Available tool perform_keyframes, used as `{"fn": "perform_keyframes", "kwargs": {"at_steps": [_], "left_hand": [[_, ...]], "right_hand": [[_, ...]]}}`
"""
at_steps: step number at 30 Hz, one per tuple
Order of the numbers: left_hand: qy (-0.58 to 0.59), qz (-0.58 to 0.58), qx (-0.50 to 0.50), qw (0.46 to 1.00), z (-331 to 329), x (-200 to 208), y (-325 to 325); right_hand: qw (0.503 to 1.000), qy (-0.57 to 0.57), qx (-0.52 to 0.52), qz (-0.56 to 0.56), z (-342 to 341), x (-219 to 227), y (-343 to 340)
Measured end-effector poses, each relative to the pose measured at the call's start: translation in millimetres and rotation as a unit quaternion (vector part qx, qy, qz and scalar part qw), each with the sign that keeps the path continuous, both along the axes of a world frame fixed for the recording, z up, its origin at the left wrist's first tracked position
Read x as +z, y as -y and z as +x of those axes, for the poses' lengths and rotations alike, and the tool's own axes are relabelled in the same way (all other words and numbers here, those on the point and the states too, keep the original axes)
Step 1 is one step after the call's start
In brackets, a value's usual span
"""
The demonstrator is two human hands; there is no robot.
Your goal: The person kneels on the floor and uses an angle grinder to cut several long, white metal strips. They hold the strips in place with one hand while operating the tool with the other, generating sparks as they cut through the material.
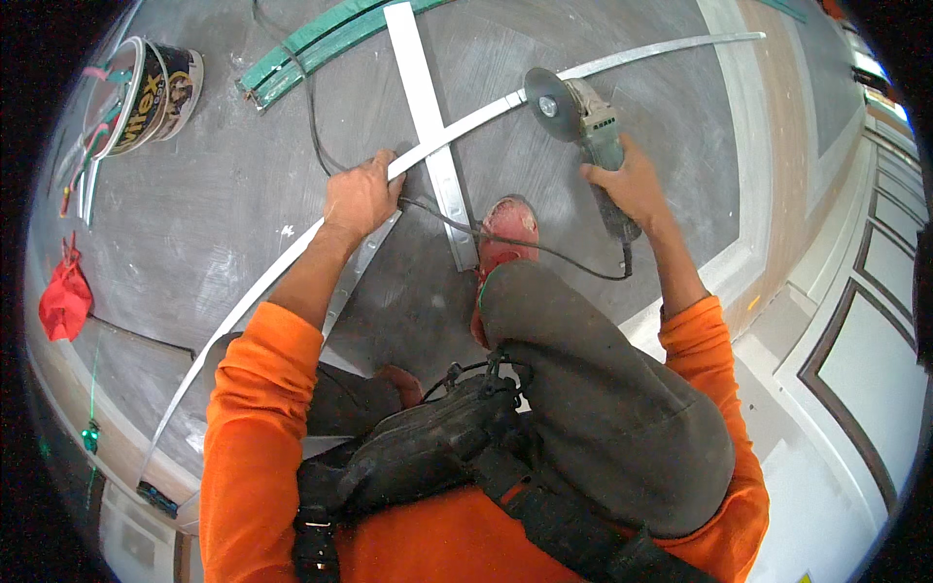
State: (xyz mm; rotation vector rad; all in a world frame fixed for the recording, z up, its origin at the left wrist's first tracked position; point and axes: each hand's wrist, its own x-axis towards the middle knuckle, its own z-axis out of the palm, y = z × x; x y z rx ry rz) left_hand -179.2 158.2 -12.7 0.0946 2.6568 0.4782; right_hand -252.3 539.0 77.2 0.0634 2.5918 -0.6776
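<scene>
My left hand (362,197) is closed around a long, thin white metal strip (277,267) that runs from the lower left to the far right. In my right hand (632,185) is the body of a green-grey angle grinder (604,146). Its round dark disc (546,115) stands at the strip, right of my left hand; whether it touches the metal I cannot tell. Beneath the strip lies a wider white metal profile (420,83), crossing it at an angle. A black power cord (559,255) trails from the grinder's rear end toward my left hand.
Green bars (326,49) lie at the far side of the grey floor. A bucket (175,92) holding tools lies at the far left, with a red cloth bag (66,296) nearer. A perforated metal strip (362,255) is near my left forearm. My red shoe (510,228) is beside the profile. White panelled doors (865,330) stand right.
</scene>
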Motion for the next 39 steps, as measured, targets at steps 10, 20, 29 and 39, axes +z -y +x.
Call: {"fn": "perform_keyframes", "kwargs": {"at_steps": [10, 20, 29, 39], "left_hand": [[-0.014, 0.026, 0.005, 1.000, 1, -3, 4], [0.014, 0.023, 0.008, 1.000, -1, -5, 3], [-0.081, 0.017, 0.010, 0.997, 16, -6, -2], [-0.134, 0.005, -0.007, 0.991, 17, -23, 6]], "right_hand": [[0.999, -0.039, 0.026, -0.006, -4, -19, 4], [0.999, -0.026, 0.023, -0.037, -14, -30, 6], [0.998, -0.011, -0.024, -0.050, -5, -19, 7], [0.999, -0.015, -0.019, 0.037, 10, -19, -10]]}}
